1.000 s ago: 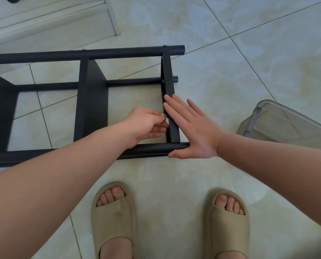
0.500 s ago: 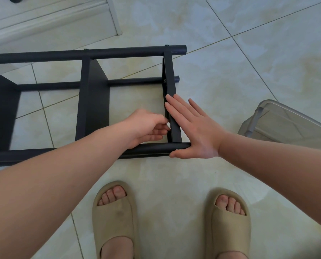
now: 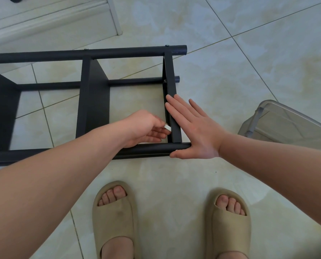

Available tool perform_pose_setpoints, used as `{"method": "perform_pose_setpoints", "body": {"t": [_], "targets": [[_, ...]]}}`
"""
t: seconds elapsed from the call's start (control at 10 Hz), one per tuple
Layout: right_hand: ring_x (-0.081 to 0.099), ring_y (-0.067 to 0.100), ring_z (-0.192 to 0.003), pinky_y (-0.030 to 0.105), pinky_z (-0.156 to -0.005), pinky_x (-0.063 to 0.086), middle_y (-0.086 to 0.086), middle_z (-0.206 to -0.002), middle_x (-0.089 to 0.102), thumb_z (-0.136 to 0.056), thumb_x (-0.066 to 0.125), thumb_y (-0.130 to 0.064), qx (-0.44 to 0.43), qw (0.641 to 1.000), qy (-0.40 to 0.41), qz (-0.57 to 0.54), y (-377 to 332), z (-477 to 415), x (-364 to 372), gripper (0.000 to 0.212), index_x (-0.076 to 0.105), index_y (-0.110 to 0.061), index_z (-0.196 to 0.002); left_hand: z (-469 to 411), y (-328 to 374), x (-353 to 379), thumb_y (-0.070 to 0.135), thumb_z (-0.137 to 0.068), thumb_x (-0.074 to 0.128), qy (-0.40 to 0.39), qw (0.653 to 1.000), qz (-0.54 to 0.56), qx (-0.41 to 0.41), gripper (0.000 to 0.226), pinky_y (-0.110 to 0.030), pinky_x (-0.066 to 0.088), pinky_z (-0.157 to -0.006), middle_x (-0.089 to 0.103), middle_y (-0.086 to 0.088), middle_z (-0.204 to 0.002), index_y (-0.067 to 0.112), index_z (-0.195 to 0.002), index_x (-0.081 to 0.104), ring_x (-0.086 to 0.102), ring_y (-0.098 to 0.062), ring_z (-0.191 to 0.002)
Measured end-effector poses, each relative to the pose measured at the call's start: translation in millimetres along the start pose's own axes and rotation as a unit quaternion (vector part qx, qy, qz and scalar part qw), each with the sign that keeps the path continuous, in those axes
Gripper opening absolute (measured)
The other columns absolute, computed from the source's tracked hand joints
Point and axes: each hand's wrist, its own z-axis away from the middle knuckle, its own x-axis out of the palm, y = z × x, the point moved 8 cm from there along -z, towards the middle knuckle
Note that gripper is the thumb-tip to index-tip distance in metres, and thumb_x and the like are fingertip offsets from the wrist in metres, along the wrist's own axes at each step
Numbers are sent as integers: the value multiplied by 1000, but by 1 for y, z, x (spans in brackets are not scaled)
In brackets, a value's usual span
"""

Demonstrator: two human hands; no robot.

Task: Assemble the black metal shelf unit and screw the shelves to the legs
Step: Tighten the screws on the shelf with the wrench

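Flanking the shelf (image 3: pixel 170 75), left fingers (image 3: pixel 156 130) perhaps pinch, right hand (image 3: pixel 195 131) presses

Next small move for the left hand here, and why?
Probably ease the small pale piece pinched in the left hand down to the corner where the end shelf meets the near leg. The right hand lies flat bracing that corner, and the far leg already shows a screw head.

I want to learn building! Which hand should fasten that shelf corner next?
Probably left. The left hand pinches a small white piece right at the shelf, while the right hand lies flat against the shelf's outer side, steadying it.
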Motion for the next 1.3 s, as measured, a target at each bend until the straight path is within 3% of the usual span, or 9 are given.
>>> {"method": "perform_pose_setpoints", "body": {"t": [0.2,0.5,0.7,0.8,0.9,1.0,1.1,1.3], "targets": [[-18,17,-155,48,-127,-2,4,-170,-11,-78,43,-84,1,1000,0,-1,0,0,0,121,-2,-10,-162,2,3,-1,7,-102,50,-6,997,-71,13,16,-23,57,-64,73,-1,-70,9,-90,60,66,-12,-67],[-18,17,-155,47,-127,-3,4,-170,-10,-79,44,-84,0,1000,2,0,0,0,-1,121,-1,-9,-162,10,10,1,5,-102,48,-33,985,-165,30,18,-23,54,-72,69,-5,-81,9,-89,60,62,-12,-69],[-18,17,-155,48,-127,-2,4,-170,-11,-79,44,-84,-1,1000,2,0,-1,0,0,121,-2,-10,-162,14,8,2,4,-101,49,-59,972,-224,28,20,-12,52,-61,70,-2,-82,10,-88,62,62,-4,-65],[-18,17,-155,48,-127,-2,4,-170,-11,-79,44,-84,0,1000,0,1,0,0,-1,121,-2,-10,-162,13,7,2,4,-101,50,-69,966,-248,30,18,-14,52,-63,70,0,-82,9,-90,63,63,-5,-68],[-18,17,-155,48,-127,-2,4,-170,-11,-79,44,-84,0,1000,2,0,0,0,-1,121,-2,-10,-162,12,9,2,7,-99,54,-71,947,-310,42,19,-20,49,-68,68,5,-76,14,-85,66,60,-7,-69],[-17,17,-155,47,-127,-2,4,-170,-10,-78,45,-83,-2,1000,7,-5,-1,0,-1,121,-1,-9,-162,12,7,5,9,-95,60,-75,925,-367,55,26,-24,41,-65,59,11,-59,21,-72,66,51,-5,-58],[-17,17,-155,47,-127,-2,4,-170,-10,-79,45,-83,-2,1000,7,-3,0,0,-1,121,-1,-9,-162,11,3,3,10,-94,62,-76,929,-360,51,30,-25,40,-63,57,13,-55,22,-66,66,49,-3,-53],[-18,16,-155,47,-127,-3,3,-170,-11,-79,45,-83,-2,1000,5,0,0,0,0,121,-1,-9,-162,8,10,-9,17,-89,71,-33,932,-352,74,14,-21,48,-62,68,12,-61,28,-81,73,58,-1,-57]]}}
